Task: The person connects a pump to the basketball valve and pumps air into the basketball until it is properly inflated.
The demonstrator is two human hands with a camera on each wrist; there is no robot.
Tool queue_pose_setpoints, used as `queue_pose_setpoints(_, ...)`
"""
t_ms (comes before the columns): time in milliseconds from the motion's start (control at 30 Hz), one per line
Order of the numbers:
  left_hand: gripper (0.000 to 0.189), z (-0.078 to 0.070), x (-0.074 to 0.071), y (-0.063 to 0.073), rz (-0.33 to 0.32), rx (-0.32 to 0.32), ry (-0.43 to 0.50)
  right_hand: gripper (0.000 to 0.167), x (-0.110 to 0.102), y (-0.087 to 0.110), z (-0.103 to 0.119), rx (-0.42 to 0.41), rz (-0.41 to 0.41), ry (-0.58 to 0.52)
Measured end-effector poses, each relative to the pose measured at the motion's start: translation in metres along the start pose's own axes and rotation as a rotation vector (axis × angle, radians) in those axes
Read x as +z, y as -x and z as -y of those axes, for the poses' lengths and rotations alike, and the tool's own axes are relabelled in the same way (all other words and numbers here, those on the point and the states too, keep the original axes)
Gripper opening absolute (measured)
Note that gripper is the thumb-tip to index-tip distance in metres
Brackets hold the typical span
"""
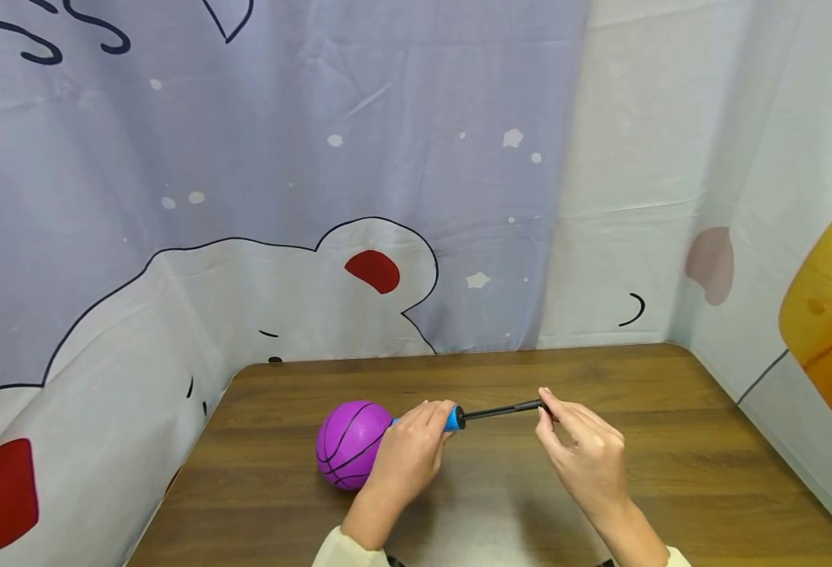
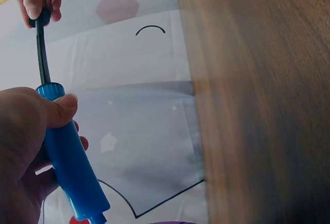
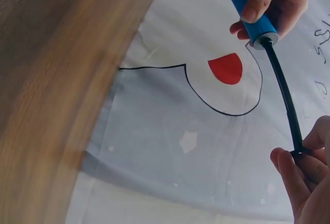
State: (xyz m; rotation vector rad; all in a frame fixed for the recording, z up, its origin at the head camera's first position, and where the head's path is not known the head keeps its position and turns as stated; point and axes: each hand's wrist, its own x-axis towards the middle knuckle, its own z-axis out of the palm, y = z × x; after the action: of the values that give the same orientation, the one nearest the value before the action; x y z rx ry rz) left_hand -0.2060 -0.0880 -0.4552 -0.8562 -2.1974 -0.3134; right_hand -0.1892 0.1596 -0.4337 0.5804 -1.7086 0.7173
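Note:
A blue hand pump [image 2: 75, 165] with its black rod drawn out is held between both hands. My left hand [image 1: 412, 442] wraps its fingers and thumb around the blue barrel. The fingertips of my right hand [image 1: 586, 451] pinch the small black handle [image 3: 298, 152] at the rod's far end. Left of my left hand, a purple ball [image 1: 350, 446] with black basketball lines sits on the wooden table. The pump's far end points at the ball and overlaps its edge in the head view; my left hand partly covers that spot.
The brown wooden table [image 1: 642, 488] reaches back to a hanging printed cloth [image 1: 458, 197], which also runs along both sides. Pale sleeves [image 1: 348, 551] cover the forearms.

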Motion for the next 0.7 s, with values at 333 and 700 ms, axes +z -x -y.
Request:
queue_pose_setpoints(333, 0.039, -0.002, -0.003, -0.003, -0.03, 0.003, -0.012, 0.023, 0.018, 0.006, 0.015, 0.034, -0.003, -0.027)
queue_pose_setpoints(700, 0.036, -0.003, 0.0, -0.002, -0.023, 0.018, -0.011, 0.023, 0.055, 0.018, 0.038, -0.029, 0.073, -0.168)
